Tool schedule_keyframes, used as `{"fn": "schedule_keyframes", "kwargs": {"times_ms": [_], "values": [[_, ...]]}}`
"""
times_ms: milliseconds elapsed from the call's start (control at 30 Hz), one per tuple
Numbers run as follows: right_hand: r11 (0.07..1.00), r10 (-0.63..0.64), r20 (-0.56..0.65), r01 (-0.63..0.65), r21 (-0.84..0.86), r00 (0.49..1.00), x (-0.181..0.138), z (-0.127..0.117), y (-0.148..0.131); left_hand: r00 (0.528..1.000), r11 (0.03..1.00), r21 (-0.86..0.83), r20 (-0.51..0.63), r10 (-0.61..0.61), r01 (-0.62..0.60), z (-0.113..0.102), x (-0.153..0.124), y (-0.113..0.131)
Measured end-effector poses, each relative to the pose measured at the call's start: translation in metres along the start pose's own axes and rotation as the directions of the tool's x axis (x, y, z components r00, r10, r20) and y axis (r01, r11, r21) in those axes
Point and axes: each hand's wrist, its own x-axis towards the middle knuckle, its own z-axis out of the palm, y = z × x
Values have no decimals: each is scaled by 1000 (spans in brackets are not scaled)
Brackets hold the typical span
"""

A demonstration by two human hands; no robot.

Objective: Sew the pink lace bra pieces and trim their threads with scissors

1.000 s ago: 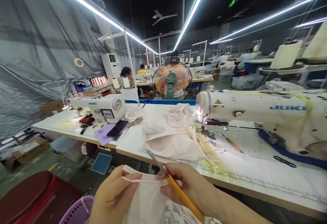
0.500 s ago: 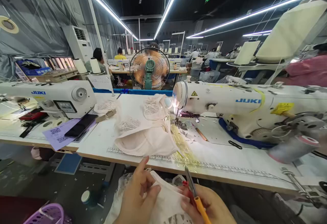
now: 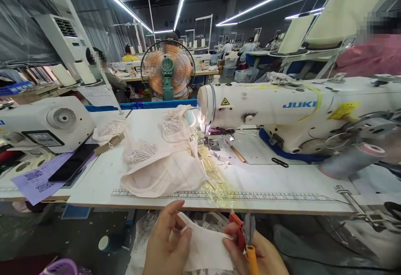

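Observation:
Below the table edge, my left hand (image 3: pixel 169 241) pinches the edge of a white garment (image 3: pixel 209 245) with lace panels, which looks like briefs. My right hand (image 3: pixel 263 254) grips the other end of that edge between thumb and fingers, and the edge runs taut between both hands. Also in my right hand is a pair of scissors (image 3: pixel 249 229) with red and orange on the handles, its grey blade pointing up. A similar white lace garment (image 3: pixel 166 172) lies spread on the table in front of me, left of the sewing machine needle.
A white sewing machine (image 3: pixel 266 103) stands on the table (image 3: pixel 282 187), its lamp lit. Yellowish clear elastic (image 3: pixel 216 183) trails over the front edge. A wooden-handled tool (image 3: pixel 238 154) and a grey thread cone (image 3: pixel 352 160) lie rightward. A phone (image 3: pixel 73 162) rests at left.
My view has shifted right. The garment edge is now stretched straight between my hands, my left fingers have closed on it, and the scissors have turned more upright.

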Motion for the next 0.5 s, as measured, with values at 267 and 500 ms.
{"fn": "schedule_keyframes", "kwargs": {"times_ms": [267, 500], "values": [[1000, -16, 172, 20, -23, 985, 7, -13, -30, 919, 747, 552, 99, 382, -370, -5, 12, 14], [996, -42, 260, 20, 87, 965, 4, -19, -36, 397, 392, 253, 851, 345, -884, 19, 25, 34]]}}
